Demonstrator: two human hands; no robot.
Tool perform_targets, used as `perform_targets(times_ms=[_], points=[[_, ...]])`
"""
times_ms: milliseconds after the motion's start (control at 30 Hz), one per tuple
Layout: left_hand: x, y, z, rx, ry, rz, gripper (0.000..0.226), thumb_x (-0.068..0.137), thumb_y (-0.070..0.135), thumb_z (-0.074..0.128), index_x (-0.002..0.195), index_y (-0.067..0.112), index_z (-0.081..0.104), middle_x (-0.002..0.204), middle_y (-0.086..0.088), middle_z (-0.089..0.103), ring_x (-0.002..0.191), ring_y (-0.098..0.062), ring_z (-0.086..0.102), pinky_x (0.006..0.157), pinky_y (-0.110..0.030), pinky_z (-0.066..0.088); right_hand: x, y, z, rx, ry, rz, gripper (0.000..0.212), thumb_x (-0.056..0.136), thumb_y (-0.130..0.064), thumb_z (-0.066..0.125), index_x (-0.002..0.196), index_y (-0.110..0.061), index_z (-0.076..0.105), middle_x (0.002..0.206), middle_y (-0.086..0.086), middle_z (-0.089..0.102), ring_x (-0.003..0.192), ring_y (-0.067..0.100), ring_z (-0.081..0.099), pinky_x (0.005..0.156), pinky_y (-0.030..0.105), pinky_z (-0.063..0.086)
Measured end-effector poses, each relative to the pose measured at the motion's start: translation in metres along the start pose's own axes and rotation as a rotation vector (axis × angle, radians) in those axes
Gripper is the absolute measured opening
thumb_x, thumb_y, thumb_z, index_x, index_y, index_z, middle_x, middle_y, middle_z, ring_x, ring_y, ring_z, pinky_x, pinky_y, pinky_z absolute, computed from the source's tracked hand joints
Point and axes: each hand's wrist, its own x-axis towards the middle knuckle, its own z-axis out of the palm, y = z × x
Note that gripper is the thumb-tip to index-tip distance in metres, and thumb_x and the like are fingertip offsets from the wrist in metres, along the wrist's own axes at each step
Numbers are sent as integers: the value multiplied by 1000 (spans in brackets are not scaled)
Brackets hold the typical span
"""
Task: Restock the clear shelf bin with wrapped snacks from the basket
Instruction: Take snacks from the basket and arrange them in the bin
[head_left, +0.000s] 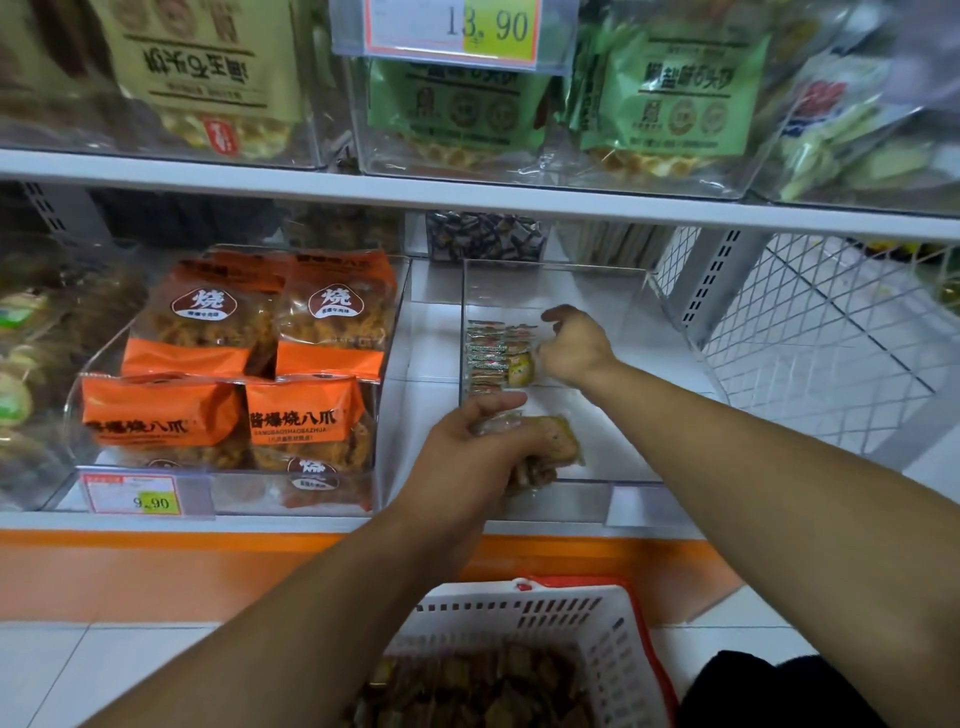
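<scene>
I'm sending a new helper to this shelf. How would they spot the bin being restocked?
On the lower white shelf, look right of the bin of orange snack bags. The clear bin there is nearly bare, with only one row of small wrapped snacks at its left wall, and unlike its neighbour it shows no price tag.

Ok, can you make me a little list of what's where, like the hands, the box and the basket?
place: shop shelf
clear shelf bin: on the lower shelf, mostly bare inside
snack row: wrapped snacks stacked along the bin's left wall
right hand: inside the bin, fingers at the end of the row
left hand: at the bin's front, holding a bunch of wrapped snacks
basket: white, on the floor below, more snacks inside
orange packs: in the next bin to the left
</scene>
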Motion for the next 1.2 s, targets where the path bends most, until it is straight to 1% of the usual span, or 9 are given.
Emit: perform_targets(times_ms=[67, 133, 200, 267, 433, 633, 867, 1033, 1200], points=[[-5, 3, 0, -34, -4, 49, 56, 67, 7, 86, 119, 19, 68, 100, -19, 76, 78, -25, 73, 62, -25, 56, -27, -15, -27, 189, -29, -29, 17, 96, -22, 64, 112, -17, 69, 113, 9, 69, 95, 22, 68, 81, 32, 54], [-10, 9, -4, -70, -11, 96, 58, 67, 7, 88, 120, 18, 68, 102, -17, 77, 81, -26, 74, 63, -25, 57, -65, -31, -57, 424, -248, 16, 32, 99, -46, 58, 101, -16, 70, 86, 6, 69, 64, 17, 64, 57, 30, 53], [-13, 15, -9, -83, -40, 121, 62, 63, 12, 91, 120, 20, 67, 102, -12, 78, 83, -25, 75, 65, -26, 59, -102, -36, -80, 543, -512, 94, 57, 93, -66, 52, 108, -14, 72, 79, 5, 68, 62, 18, 64, 51, 28, 52], [-15, 20, -15, -46, -58, 121, 69, 58, 22, 90, 122, 24, 65, 100, -10, 79, 87, -26, 76, 71, -30, 61, -133, -37, -86, 573, -639, 68, 45, 95, -55, 59, 114, -17, 72, 86, 6, 71, 70, 22, 67, 54, 29, 53], [-22, 22, -19, 43, 0, 14, 59, 66, 40, 86, 120, 25, 69, 102, -13, 78, 92, -31, 76, 65, -35, 61, -164, -33, -75, 862, -498, 39, 33, 92, 1, 65, 124, -10, 64, 90, 8, 74, 73, 16, 73, 61, 27, 59], [-25, 29, -27, -178, 27, -159, 41, 96, 48, 62, 109, 11, 74, 80, -12, 78, 64, -21, 75, 61, -36, 61, -166, -23, -73, 971, -444, 64, 24, 88, 6, 67, 107, -7, 70, 95, 15, 72, 80, 21, 73, 71, 27, 61], [-25, 34, -37, -302, -80, -81, 43, 89, -9, 46, 124, 8, 65, 116, -23, 72, 95, -42, 74, 73, -43, 63, -163, -20, -76, 1138, -515, 80, 42, 86, 16, 57, 121, -4, 67, 111, 22, 73, 94, 29, 74, 76, 31, 61], [-25, 31, -36, -220, -91, 126, 57, 86, -14, 58, 132, 19, 61, 125, -3, 72, 103, -40, 73, 85, -47, 62, -164, -23, -76, 1289, -653, 151, 50, 75, 4, 64, 124, -6, 67, 109, 18, 74, 88, 22, 74, 86, 35, 61], [-26, 27, -34, -178, -80, 236, 67, 72, -4, 71, 133, 20, 60, 133, -4, 68, 115, -31, 69, 86, -39, 62, -172, -26, -67, 1203, -683, 201, 38, 75, -6, 70, 112, -8, 69, 96, 10, 76, 77, 12, 72, 69, 23, 59]])
